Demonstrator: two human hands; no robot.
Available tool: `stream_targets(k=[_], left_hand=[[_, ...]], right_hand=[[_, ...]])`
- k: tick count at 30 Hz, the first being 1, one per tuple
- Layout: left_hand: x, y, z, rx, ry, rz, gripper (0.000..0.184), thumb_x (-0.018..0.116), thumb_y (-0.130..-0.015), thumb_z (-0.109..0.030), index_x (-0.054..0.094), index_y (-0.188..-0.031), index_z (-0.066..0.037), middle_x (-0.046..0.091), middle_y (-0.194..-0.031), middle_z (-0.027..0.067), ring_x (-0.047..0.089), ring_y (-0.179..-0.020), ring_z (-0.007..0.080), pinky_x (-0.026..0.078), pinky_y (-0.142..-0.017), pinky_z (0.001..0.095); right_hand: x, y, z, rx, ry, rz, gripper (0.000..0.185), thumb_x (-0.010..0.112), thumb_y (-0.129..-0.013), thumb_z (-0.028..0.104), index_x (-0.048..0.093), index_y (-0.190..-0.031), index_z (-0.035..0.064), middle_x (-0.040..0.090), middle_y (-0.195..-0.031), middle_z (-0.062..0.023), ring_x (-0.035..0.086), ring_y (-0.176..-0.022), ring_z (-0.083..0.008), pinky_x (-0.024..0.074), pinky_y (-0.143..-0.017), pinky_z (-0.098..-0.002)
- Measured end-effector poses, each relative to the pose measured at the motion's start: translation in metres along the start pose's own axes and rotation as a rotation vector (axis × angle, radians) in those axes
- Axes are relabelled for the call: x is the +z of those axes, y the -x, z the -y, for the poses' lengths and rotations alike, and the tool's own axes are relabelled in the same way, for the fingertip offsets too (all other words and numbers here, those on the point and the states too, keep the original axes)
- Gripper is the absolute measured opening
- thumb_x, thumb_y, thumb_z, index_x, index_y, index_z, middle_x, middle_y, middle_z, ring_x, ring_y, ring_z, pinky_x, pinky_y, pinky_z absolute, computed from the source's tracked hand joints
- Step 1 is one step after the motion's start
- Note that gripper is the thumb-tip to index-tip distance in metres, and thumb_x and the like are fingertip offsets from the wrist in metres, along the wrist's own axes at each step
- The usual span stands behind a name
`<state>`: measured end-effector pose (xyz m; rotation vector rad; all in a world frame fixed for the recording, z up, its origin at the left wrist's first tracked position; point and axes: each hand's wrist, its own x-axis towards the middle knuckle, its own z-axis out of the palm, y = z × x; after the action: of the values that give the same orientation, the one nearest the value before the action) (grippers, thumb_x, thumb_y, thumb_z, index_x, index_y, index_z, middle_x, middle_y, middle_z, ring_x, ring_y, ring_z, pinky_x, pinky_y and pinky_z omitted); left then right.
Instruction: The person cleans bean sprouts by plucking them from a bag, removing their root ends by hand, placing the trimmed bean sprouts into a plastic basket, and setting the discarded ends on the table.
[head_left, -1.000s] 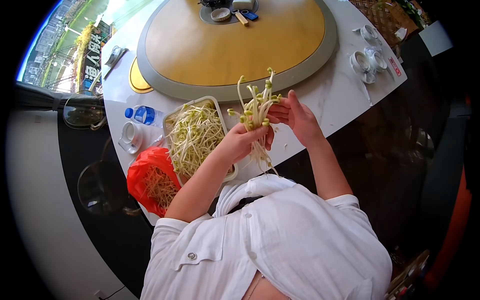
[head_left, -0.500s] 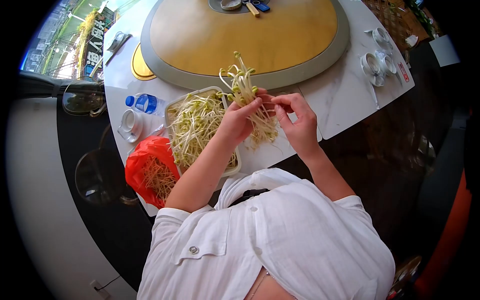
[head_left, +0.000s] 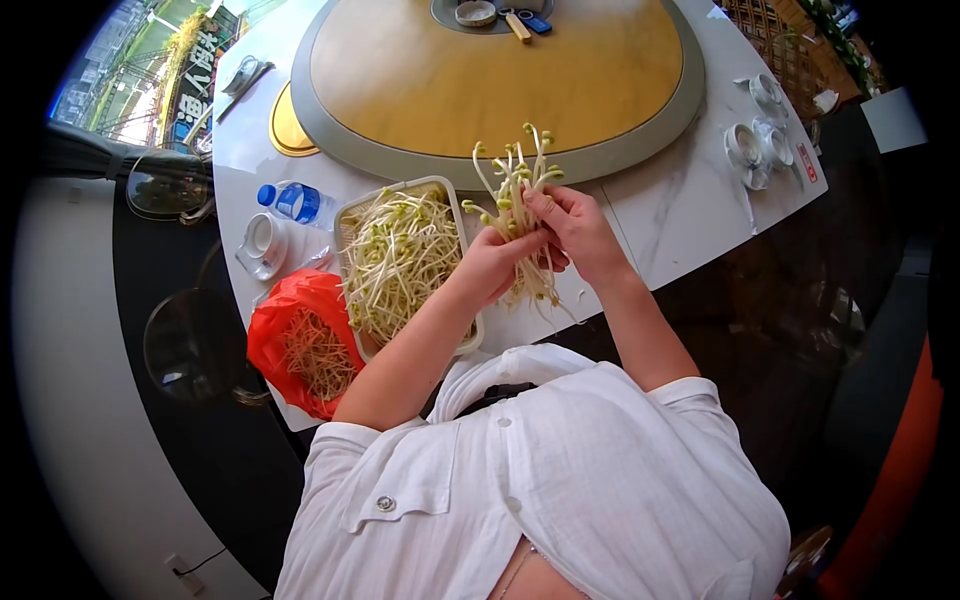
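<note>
Bean sprouts [head_left: 515, 200] are in one bunch, above the near part of the white bench [head_left: 690, 195]. From this bunch, the round turntable [head_left: 490, 80] is at twelve o'clock. The basket [head_left: 434, 184] is at eight o'clock, with other sprouts [head_left: 395, 250] inside; farther at eight is the red bag [head_left: 272, 330], holding thin strands [head_left: 318, 358]. The left hand [head_left: 488, 265] has its grip closed around the bunch; the right hand [head_left: 582, 232] pinches its upper stems. At nine o'clock lies the bottle [head_left: 297, 203].
</note>
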<state>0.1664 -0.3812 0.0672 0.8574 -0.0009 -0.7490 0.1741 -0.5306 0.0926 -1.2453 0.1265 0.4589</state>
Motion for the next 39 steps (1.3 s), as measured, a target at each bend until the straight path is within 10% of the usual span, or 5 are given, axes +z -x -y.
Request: stream_targets(k=[7, 13, 39], left_hand=[[0.0, 0.0, -0.004, -0.076, -0.005, 0.062, 0.018, 0.055, -0.085, -0.009, 0.054, -0.098, 0.004, 0.061, -0.083, 0.0136, 0.061, -0.076, 0.0249, 0.05, -0.069, 0.0375], [-0.009, -0.017, 0.001, -0.251, -0.096, 0.223, 0.014, 0.055, -0.082, -0.005, 0.056, -0.092, 0.004, 0.06, -0.081, 0.0148, 0.061, -0.075, 0.0253, 0.049, -0.068, 0.0371], [-0.058, -0.054, 0.014, -0.316, -0.243, -0.003, 0.047, 0.062, -0.079, -0.001, 0.041, -0.121, -0.003, 0.058, -0.101, 0.0094, 0.061, -0.088, 0.0187, 0.052, -0.076, 0.0303]], right_hand=[[-0.002, 0.002, -0.004, -0.022, -0.17, -0.048, 0.031, 0.054, -0.089, 0.032, 0.061, -0.095, 0.0029, 0.053, -0.059, 0.0026, 0.043, -0.037, -0.0043, 0.0321, -0.031, -0.0191], [-0.019, -0.018, -0.015, 0.115, -0.211, 0.245, 0.037, 0.061, -0.084, 0.028, 0.056, -0.107, -0.001, 0.062, -0.097, -0.0139, 0.061, -0.088, -0.02, 0.0509, -0.075, -0.0308], [-0.03, -0.053, -0.025, -0.493, -0.018, -0.33, 0.021, 0.048, -0.091, 0.009, 0.048, -0.109, 0.0001, 0.059, -0.079, -0.0053, 0.059, -0.074, -0.0131, 0.0502, -0.066, -0.0262]])
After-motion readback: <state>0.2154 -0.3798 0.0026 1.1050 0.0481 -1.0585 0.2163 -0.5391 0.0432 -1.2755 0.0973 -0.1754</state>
